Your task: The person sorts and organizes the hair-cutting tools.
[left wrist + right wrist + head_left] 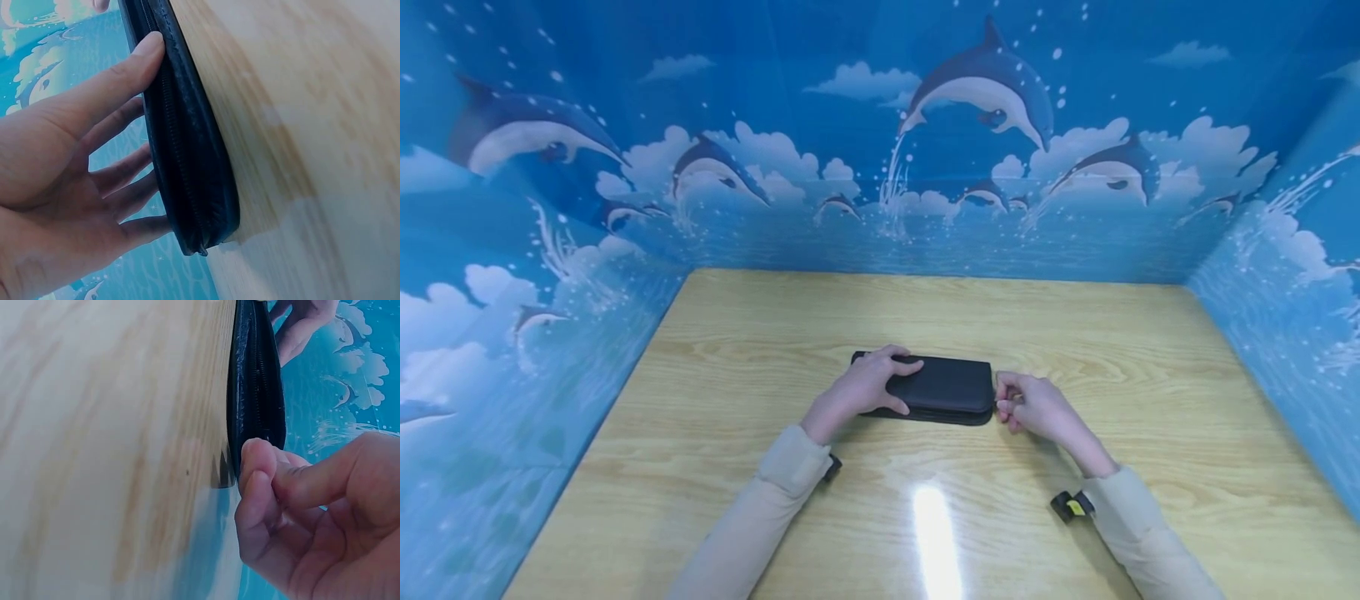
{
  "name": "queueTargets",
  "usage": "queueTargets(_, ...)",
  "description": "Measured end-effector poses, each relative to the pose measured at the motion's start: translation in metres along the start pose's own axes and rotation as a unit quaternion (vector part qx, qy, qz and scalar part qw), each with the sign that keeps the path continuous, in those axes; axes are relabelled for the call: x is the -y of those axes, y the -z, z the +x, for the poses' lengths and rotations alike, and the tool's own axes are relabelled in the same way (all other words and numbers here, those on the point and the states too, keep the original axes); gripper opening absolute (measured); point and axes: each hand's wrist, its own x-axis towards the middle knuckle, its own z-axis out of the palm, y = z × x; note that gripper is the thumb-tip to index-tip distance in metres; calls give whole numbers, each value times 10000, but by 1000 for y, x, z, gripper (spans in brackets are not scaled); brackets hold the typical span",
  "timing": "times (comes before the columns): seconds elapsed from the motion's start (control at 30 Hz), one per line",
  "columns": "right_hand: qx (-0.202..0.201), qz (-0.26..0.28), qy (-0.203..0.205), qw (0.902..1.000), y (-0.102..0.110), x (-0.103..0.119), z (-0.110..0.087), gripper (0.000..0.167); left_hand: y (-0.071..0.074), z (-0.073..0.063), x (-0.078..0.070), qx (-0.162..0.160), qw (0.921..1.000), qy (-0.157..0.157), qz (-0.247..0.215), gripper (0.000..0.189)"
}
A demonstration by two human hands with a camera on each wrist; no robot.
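Note:
A black zippered case (953, 382) lies flat and closed-looking on the table, its long side running left to right. My left hand (867, 385) holds its left part, with the thumb on the near edge and the fingers spread over the top. In the left wrist view, the thumb presses beside the zipper (169, 119), and a small metal end shows at the case's left corner. At the right end, my right hand (1036, 407) pinches thumb against curled fingers on the zipper pull, which the fingertips (257, 456) mostly hide.
The wood-grain table (760, 333) is bordered at the back and sides by blue walls (865, 233) with a dolphin print. A bright light reflection (936, 542) lies on the near tabletop. A dark wrist camera (1070, 506) sits below the right cuff.

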Motion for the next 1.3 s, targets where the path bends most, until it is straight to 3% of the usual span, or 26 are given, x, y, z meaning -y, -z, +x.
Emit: queueTargets(1.3,-255,-204,-185,9993,-4,8,-8,16,2,2,1,49,10000,17,-12,80)
